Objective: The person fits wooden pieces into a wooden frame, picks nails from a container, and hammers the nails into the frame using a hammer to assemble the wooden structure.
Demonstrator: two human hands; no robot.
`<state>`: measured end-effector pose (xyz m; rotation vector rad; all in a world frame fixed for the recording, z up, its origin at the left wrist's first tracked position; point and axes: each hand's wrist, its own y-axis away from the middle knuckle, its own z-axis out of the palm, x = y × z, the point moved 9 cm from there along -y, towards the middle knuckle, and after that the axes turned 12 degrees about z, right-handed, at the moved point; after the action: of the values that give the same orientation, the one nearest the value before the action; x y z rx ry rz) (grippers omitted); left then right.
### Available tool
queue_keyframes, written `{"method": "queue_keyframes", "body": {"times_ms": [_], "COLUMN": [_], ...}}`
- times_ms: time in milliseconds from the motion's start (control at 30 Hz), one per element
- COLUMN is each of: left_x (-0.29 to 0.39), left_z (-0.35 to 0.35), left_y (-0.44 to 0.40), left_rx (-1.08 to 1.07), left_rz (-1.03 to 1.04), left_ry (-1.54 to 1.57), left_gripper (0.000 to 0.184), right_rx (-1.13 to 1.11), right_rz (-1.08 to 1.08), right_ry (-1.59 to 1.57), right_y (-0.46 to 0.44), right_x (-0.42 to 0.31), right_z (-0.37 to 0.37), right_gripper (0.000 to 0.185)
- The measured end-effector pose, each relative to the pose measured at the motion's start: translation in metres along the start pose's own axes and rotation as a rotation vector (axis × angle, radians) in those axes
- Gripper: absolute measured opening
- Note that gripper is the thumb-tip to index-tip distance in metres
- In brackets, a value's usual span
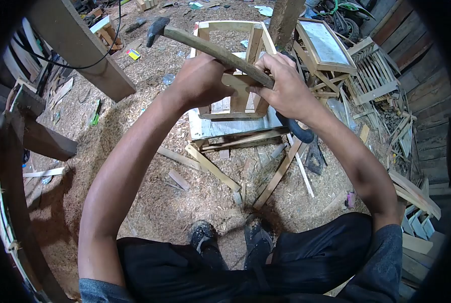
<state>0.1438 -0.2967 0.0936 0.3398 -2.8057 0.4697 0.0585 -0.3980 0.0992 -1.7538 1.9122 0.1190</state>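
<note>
A hammer with a dark metal head and a long wooden handle point(200, 44) slants across the view, its head at the upper left. The lower end of the handle lies under the fingers of my right hand point(283, 83), which is closed. My left hand point(204, 81) is closed too, at a short wooden piece point(239, 80) that spans between both hands. Below and behind them a wooden frame point(230, 25) stands on a worn, whitish low bench point(210, 128). A dark blue curved object point(302, 132) shows below my right wrist.
Wood strips point(213, 168) and shavings litter the ground before my feet. Thick wooden posts point(87, 55) stand at the upper left. A framed panel point(326, 43) and slatted pieces point(374, 76) are at the right, near a plank wall point(432, 108).
</note>
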Motion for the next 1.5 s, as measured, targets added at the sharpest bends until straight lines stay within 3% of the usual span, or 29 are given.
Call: {"method": "queue_keyframes", "body": {"times_ms": [233, 433, 800, 933, 1033, 1100, 1133, 1167, 1267, 1333, 1433, 1467, 1500], "left_x": [0.001, 0.011, 0.01, 0.012, 0.009, 0.003, 0.002, -0.003, 0.002, 0.005, -0.001, -0.015, -0.017], "left_z": [0.0, 0.001, 0.007, 0.0, 0.0, -0.002, -0.006, -0.008, -0.009, -0.004, -0.009, -0.01, -0.014], "left_y": [0.0, 0.002, 0.002, -0.002, -0.004, -0.004, -0.003, -0.006, -0.007, -0.004, -0.012, -0.016, -0.02], "left_rx": [-0.016, 0.02, -0.117, -0.046, -0.146, -0.172, -0.172, -0.035, -0.133, -0.244, -0.319, -0.178, -0.173], "left_rz": [-0.004, 0.175, 0.072, 0.086, 0.023, -0.001, -0.025, 0.177, 0.109, 0.023, 0.061, 0.138, 0.14], "left_ry": [-0.048, -0.035, -0.123, -0.115, -0.127, 0.065, 0.209, 0.341, 0.326, 0.043, 0.136, 0.243, 0.232], "left_gripper": [0.042, 0.039, 0.036, 0.04, 0.039, 0.038, 0.041, 0.039, 0.037, 0.033, 0.032, 0.031, 0.031], "right_rx": [-0.003, 0.084, 0.1, 0.004, -0.02, -0.036, 0.028, 0.031, 0.072, 0.064, 0.058, 0.056, 0.062], "right_rz": [-0.015, -0.105, -0.107, -0.015, 0.036, 0.13, 0.116, 0.113, 0.072, 0.076, 0.073, 0.077, 0.067], "right_ry": [0.018, 0.047, 0.014, -0.061, -0.116, -0.376, -0.344, -0.347, -0.471, -0.451, -0.445, -0.456, -0.456], "right_y": [0.0, 0.004, 0.004, -0.002, -0.003, -0.006, -0.008, -0.008, -0.006, -0.005, -0.01, -0.014, -0.018], "right_x": [-0.001, -0.004, -0.006, -0.002, 0.003, 0.015, 0.017, 0.019, 0.022, 0.025, 0.023, 0.022, 0.017], "right_z": [0.002, 0.0, -0.002, -0.004, -0.008, -0.007, -0.012, -0.012, -0.019, -0.019, -0.021, -0.023, -0.028], "right_gripper": [0.029, 0.031, 0.031, 0.025, 0.023, 0.025, 0.023, 0.023, 0.019, 0.018, 0.017, 0.017, 0.017]}}
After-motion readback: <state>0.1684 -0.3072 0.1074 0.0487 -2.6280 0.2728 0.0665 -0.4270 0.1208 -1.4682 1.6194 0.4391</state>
